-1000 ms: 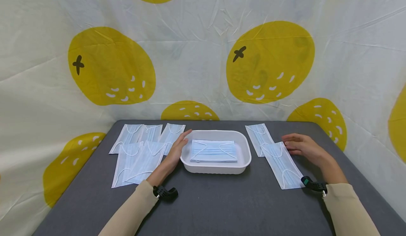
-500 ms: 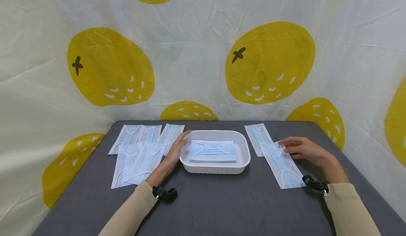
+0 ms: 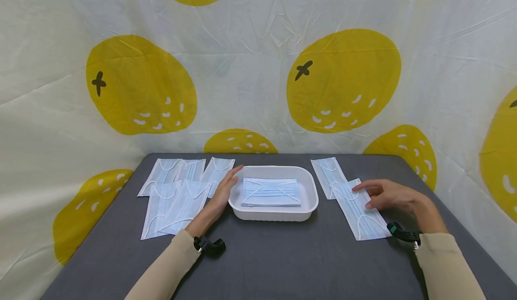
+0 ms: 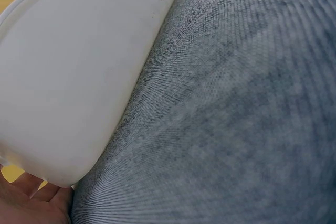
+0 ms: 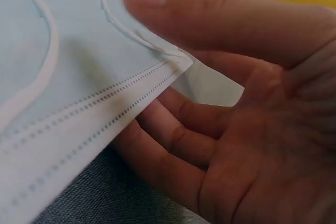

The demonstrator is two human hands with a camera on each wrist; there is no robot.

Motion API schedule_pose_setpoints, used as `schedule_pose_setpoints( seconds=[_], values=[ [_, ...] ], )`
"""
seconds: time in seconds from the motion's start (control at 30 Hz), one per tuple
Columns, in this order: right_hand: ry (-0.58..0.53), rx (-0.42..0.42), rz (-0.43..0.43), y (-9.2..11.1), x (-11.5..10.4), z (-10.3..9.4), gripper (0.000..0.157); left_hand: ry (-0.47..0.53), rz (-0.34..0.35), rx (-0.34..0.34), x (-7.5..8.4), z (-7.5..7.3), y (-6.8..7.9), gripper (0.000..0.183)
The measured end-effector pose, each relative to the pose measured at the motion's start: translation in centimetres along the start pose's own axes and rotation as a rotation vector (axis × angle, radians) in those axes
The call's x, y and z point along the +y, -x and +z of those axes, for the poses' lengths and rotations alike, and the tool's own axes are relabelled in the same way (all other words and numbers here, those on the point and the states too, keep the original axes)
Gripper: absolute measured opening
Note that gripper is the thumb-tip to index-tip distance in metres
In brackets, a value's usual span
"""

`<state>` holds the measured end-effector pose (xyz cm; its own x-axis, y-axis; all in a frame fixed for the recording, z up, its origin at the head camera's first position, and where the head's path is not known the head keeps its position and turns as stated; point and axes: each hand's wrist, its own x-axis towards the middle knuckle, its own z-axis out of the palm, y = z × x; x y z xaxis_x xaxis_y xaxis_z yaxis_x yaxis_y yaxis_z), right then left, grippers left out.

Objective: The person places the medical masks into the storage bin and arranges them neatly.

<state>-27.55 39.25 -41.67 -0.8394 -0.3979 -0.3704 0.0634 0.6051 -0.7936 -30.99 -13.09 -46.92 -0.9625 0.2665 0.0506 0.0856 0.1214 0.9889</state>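
While the nearer right face mask (image 3: 355, 215) lies on the dark grey tabletop (image 3: 282, 264), overlapping the farther right mask (image 3: 326, 174), the right hand (image 3: 397, 197) is loosely parted about its outer edge: thumb (image 5: 226, 17) above, some fingers reaching beneath, with no firm pinch visible. Lifting from so loose a posture could let the thin sheet slip or fold; a fingertip snagging the ear loop (image 5: 124, 31) at that corner could twist it, and the overlap might drag the other mask along. Towards the middle, the white plastic tray (image 3: 275, 215) contains a crosswise mask (image 3: 271, 192), perhaps atop others. Its left end is touched by the left hand (image 3: 220, 197), fingers mostly straight; a careless push there could slide it sideways. Beyond that hand lie five masks (image 3: 161, 210), partly overlapping. Compared with half a second ago, the right index finger reaches farther over the mask and the thumb shows apart from it; tray, left hand and left-side masks look unmoved.
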Motion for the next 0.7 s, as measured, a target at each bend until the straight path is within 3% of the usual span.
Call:
schedule_pose_setpoints(
  seconds=[0.17, 0.4, 0.7],
  values=[
    [0.051, -0.039, -0.026, -0.05, -0.21, 0.05, 0.062, -0.001, 0.002, -0.002, 0.07, 0.01, 0.03, 0.050],
    [0.102, -0.030, -0.056, -0.20, -0.41, 0.04, 0.057, 0.001, 0.014, -0.004, -0.15, -0.03, -0.09, 0.050],
    [0.053, 0.035, -0.132, 0.39, -0.74, -0.18, 0.052, 0.013, 0.010, -0.011, -0.07, -0.03, -0.07, 0.051]
  ],
)
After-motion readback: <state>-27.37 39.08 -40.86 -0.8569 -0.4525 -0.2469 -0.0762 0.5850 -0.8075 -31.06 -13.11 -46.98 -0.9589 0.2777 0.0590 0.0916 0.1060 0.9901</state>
